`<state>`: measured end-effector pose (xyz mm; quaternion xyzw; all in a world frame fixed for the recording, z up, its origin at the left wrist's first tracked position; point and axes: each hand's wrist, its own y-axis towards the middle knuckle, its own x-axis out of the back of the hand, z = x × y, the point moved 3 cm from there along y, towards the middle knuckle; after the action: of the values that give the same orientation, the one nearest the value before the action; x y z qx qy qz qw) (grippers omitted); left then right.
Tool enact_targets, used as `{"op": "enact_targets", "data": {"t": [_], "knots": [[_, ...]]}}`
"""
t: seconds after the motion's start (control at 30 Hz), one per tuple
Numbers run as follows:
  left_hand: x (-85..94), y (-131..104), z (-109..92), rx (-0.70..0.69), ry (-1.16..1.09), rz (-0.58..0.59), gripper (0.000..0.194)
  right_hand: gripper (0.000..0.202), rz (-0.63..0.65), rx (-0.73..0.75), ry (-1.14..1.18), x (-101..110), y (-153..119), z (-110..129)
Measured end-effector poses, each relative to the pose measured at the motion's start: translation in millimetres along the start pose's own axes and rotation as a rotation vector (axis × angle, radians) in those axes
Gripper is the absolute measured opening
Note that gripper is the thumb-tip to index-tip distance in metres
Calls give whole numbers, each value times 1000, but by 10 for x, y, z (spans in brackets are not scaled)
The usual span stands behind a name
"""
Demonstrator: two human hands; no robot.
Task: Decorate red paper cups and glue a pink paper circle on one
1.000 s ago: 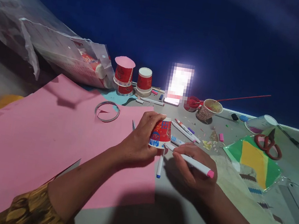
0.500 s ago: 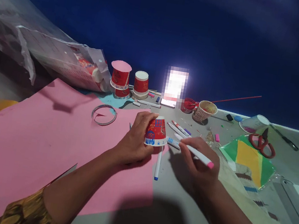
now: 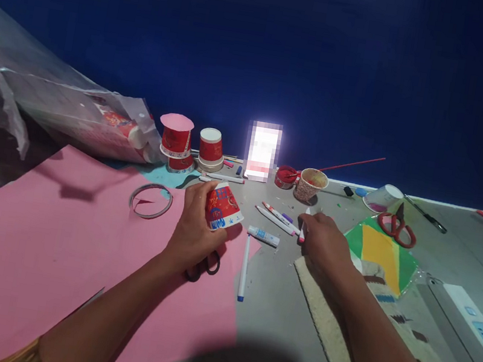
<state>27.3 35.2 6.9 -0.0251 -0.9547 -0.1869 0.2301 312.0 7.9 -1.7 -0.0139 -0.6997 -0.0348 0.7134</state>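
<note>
My left hand (image 3: pixel 197 229) grips a red paper cup (image 3: pixel 222 205) with blue marker drawing, tilted above the pink paper (image 3: pixel 115 283). Below that hand lie dark scissor handles (image 3: pixel 211 263). Over at the right, my right hand (image 3: pixel 324 240) has its fingers closed on a white marker with a pink end (image 3: pixel 304 224), low over the table. Between the hands lie a glue tube (image 3: pixel 263 236), a blue-capped marker (image 3: pixel 244 270) and more markers (image 3: pixel 276 219).
A tape roll (image 3: pixel 151 201) rests on the pink paper. Behind stand stacked red cups (image 3: pixel 177 137), another cup stack (image 3: pixel 211 147), a bright phone screen (image 3: pixel 263 151) and a patterned cup (image 3: pixel 312 184). Red-handled scissors (image 3: pixel 398 230) and a power strip (image 3: pixel 476 322) lie at the right.
My right hand has moved away from the cup to the table's other markers, its marker now more upright. The cup in my left hand is more tilted. The view has shifted.
</note>
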Motion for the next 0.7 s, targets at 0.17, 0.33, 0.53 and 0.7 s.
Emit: {"op": "enact_targets", "data": {"t": [0.17, 0.33, 0.53, 0.7], "knots": [[-26, -4, 41, 51, 6, 17, 81, 34, -111, 2, 40, 26, 1, 62], [-96, -48, 95, -129, 45, 80, 87, 17, -132, 87, 104, -24, 30, 199], [-127, -90, 129, -327, 203, 91, 96, 20, -105, 95, 127, -105, 77, 209], [-137, -116, 134, -371, 235, 116, 99, 23, -82, 79, 165, -111, 78, 191]]}}
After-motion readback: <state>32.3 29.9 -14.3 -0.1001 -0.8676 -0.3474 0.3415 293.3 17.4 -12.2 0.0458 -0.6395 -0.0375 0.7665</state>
